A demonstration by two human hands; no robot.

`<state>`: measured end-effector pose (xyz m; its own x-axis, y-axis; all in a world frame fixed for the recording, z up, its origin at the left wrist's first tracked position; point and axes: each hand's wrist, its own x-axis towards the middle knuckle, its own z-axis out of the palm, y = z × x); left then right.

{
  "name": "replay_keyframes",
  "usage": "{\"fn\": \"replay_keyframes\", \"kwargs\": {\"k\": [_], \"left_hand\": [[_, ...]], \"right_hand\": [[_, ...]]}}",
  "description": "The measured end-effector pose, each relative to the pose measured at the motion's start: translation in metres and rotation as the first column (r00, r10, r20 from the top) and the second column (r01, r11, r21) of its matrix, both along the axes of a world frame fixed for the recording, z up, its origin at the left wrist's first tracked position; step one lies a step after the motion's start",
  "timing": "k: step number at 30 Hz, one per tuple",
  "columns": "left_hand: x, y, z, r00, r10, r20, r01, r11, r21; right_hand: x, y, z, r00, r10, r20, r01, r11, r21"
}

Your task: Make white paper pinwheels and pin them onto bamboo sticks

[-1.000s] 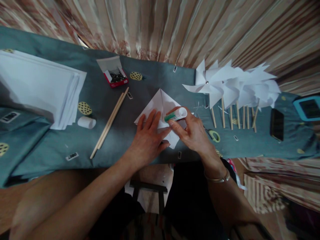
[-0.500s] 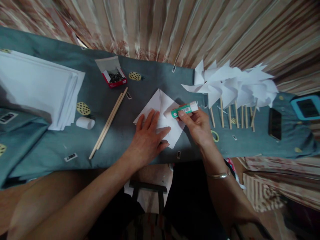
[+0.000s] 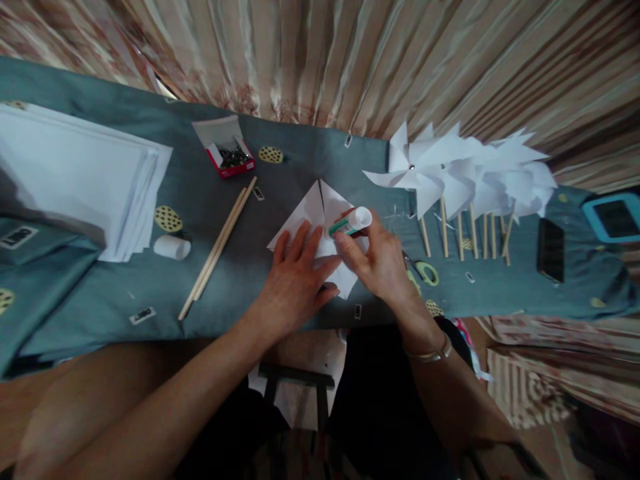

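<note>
Under the spread fingers of your left hand point(image 3: 293, 287) lies the slit white paper point(image 3: 307, 208); your right hand point(image 3: 384, 263) grips the glue stick point(image 3: 351, 221), green end near the paper's centre. Press flat, dab lightly: cut edges could lift.

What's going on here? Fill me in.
A person's left hand lies spread on a square of paper; the right hand holds a glue stick, tip down at the paper. Scissors lie beside the right hand, with paper pinwheels beyond them. To the left are two sticks, an open box and a stack of paper.
</note>
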<state>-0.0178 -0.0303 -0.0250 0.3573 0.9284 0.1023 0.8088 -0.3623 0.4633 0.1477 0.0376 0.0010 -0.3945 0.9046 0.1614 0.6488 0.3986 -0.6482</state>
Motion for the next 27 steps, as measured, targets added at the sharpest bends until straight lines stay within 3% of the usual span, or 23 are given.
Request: {"fn": "replay_keyframes", "kwargs": {"k": [6,27], "left_hand": [[0.002,0.001,0.001,1.0,0.009,-0.01,-0.009,1.0,-0.016],[0.001,0.001,-0.001,0.999,0.011,0.032,-0.011,1.0,-0.005]], "right_hand": [[-0.008,0.0,0.002,0.997,0.048,0.068,-0.055,0.992,0.112],[0.003,0.003,0.005,0.994,-0.01,0.111,0.005,0.999,0.042]]}}
